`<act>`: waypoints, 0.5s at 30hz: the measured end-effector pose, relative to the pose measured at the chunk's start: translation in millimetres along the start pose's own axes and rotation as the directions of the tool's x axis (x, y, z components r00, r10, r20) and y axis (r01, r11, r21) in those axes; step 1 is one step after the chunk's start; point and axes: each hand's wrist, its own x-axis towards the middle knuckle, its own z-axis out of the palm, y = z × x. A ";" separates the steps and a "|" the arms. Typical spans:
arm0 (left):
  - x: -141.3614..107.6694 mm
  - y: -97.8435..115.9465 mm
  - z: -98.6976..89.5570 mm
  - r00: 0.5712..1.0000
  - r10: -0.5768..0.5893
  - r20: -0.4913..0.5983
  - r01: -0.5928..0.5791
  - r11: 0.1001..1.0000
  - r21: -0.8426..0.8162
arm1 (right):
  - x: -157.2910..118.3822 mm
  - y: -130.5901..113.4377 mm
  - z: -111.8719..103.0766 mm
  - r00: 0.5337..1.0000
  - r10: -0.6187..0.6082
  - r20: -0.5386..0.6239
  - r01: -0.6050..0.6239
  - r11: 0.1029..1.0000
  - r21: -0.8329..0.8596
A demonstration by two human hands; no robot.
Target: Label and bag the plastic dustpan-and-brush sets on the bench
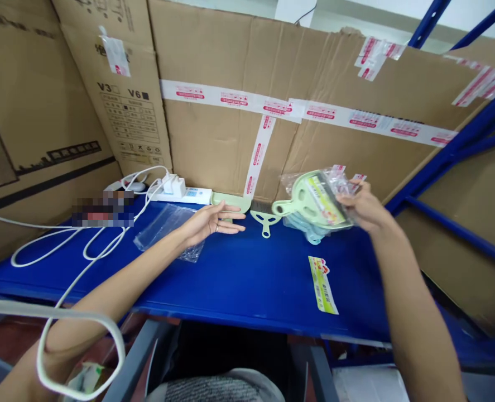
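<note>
My right hand [366,205] grips the edge of a bagged light-green dustpan and brush set [299,192] with a yellow-green label. The set is raised at the back right of the blue table, its handle pointing left. Partly hidden beneath it are light-blue pieces [313,234] in clear wrapping. My left hand [207,224] is open with fingers stretched to the right, holding nothing. Just behind those fingers lies a loose green dustpan [236,204], partly covered. A small green hand brush [266,219] with dark bristles rests to the right of it.
A clear plastic bag [163,226] lies under my left forearm. A yellow-green label card [323,286] is near the table's front right. White cables [117,240] loop from a power strip [199,195] across the left side. Cardboard panels [214,50] stand along the back and left.
</note>
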 end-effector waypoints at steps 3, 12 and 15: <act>0.4 -1.5 -1.8 1.000 -0.023 -0.018 0.024 0.998 0.052 | 56.4 0.3 -27.1 0.995 0.093 0.035 -0.086 0.982 -0.166; 1.3 -9.9 1.1 0.997 -0.071 -0.022 0.073 0.991 0.113 | 110.2 64.9 3.1 0.914 0.060 0.401 0.212 0.772 -0.599; 3.6 -12.6 -1.5 0.997 -0.073 -0.036 0.077 0.989 0.123 | 115.2 74.8 16.2 0.898 -0.007 0.439 0.319 0.699 -0.640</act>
